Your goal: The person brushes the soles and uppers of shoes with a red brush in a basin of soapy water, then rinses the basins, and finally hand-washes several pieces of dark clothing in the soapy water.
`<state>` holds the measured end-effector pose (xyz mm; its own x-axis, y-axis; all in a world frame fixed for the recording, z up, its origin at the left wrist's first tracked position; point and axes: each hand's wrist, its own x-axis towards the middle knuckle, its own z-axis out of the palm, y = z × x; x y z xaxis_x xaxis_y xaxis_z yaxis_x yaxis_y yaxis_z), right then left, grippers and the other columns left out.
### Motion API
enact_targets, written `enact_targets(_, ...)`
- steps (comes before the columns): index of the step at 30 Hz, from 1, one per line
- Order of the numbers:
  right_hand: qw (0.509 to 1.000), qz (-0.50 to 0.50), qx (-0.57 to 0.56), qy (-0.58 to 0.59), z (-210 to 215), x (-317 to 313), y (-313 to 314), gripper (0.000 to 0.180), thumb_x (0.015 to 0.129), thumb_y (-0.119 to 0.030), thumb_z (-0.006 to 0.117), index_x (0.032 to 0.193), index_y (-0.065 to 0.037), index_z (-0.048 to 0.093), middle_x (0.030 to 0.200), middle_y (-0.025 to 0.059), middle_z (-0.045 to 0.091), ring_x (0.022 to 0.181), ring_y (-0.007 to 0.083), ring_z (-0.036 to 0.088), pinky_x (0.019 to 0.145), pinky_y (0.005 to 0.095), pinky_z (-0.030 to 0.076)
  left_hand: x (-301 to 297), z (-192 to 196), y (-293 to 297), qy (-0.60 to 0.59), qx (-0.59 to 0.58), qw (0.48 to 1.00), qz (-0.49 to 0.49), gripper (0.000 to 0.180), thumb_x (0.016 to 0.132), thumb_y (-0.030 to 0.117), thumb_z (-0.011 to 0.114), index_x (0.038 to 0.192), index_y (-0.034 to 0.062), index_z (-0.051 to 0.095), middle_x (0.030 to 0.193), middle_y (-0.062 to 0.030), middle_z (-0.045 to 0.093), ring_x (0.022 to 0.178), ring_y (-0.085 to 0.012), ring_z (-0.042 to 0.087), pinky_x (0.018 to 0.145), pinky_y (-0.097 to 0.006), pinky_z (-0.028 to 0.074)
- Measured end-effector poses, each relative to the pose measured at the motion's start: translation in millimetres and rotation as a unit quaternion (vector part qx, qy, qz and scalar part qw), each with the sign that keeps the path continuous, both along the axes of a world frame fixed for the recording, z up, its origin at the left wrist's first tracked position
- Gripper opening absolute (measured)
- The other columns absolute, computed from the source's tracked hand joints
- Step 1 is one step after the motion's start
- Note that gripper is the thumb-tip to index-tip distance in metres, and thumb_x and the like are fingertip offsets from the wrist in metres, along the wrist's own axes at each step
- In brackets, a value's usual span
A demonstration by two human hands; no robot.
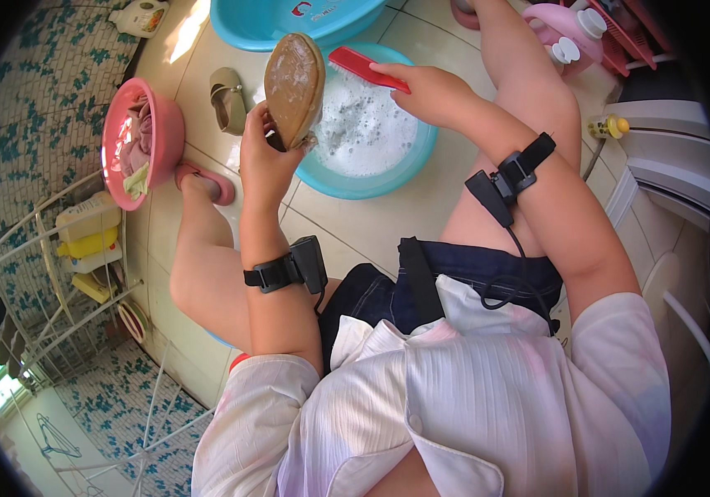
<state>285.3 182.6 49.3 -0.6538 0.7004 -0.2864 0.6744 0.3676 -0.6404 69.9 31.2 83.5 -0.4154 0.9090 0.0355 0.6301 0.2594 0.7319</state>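
Tiled floor (371, 224): teal basin (409, 166) holds suds; pink basin (160, 132), laundry.

The right hand (429, 91) covers the red brush's (365, 66) handle; the shoe (294, 87) hides part of the foamy basin (409, 161); the upper blue tub (289, 21) is cut off by the top edge

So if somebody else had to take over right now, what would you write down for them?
Left hand: holds a brown shoe sole-up over the soapy basin.
Right hand: grips a red brush, just off the shoe.
The second shoe lies on the floor tiles beside the basin; a pink bowl of cloths is further left.
Done: foamy water is ready.
Left: the sole looks unscrubbed, the second shoe untouched.
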Motion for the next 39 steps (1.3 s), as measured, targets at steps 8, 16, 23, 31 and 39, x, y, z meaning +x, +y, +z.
enact_targets(8,0.999,0.038,-0.016,0.015,5,-5,-13,0.050,0.090,-0.020,0.053,0.139,-0.032,0.045,0.100,0.0108,0.066,0.079,0.0240,0.064,0.073,0.0349,0.051,-9,-23,0,-0.070,0.004,0.995,0.069,0.070,0.070,0.006,0.079,0.127,0.0015,0.039,0.115,-0.0114,0.055,0.103,-0.0206,0.059,0.087,-0.031,0.048)
enact_targets(16,0.979,0.143,-0.066,0.129,6,-18,-40,0.042,0.094,-0.028,0.051,0.135,-0.034,0.050,0.102,0.0089,0.068,0.087,0.0255,0.064,0.079,0.0369,0.049,-23,-37,-3,-0.294,0.088,0.904,0.297,0.072,0.077,0.026,0.080,0.127,-0.0007,0.036,0.113,-0.0116,0.054,0.095,-0.0203,0.058,0.075,-0.032,0.051)
enact_targets(23,0.985,0.161,-0.019,0.054,-10,-24,-28,0.039,0.095,-0.029,0.049,0.134,-0.038,0.050,0.103,0.0083,0.067,0.089,0.0261,0.064,0.078,0.0385,0.049,-27,-36,-3,-0.361,0.104,0.884,0.278,0.073,0.079,0.028,0.079,0.130,0.0008,0.034,0.114,-0.0112,0.052,0.097,-0.0184,0.056,0.076,-0.029,0.050)
enact_targets(31,0.992,0.111,0.061,-0.015,-1,-21,-26,0.043,0.095,-0.022,0.050,0.135,-0.037,0.049,0.096,0.0087,0.067,0.080,0.0278,0.064,0.072,0.0391,0.050,-47,-26,-15,-0.301,0.192,0.882,0.308,0.078,0.078,0.015,0.079,0.132,-0.0055,0.027,0.125,-0.0172,0.046,0.110,-0.0229,0.052,0.093,-0.031,0.046)
enact_targets(39,0.995,0.051,0.066,-0.056,-29,-24,-18,0.043,0.098,-0.018,0.037,0.137,-0.033,0.046,0.105,0.0100,0.066,0.087,0.0276,0.064,0.074,0.0399,0.051,-46,-29,-19,-0.329,0.185,0.862,0.339,0.076,0.077,0.015,0.079,0.131,-0.0034,0.029,0.124,-0.0152,0.048,0.108,-0.0221,0.053,0.091,-0.031,0.045)
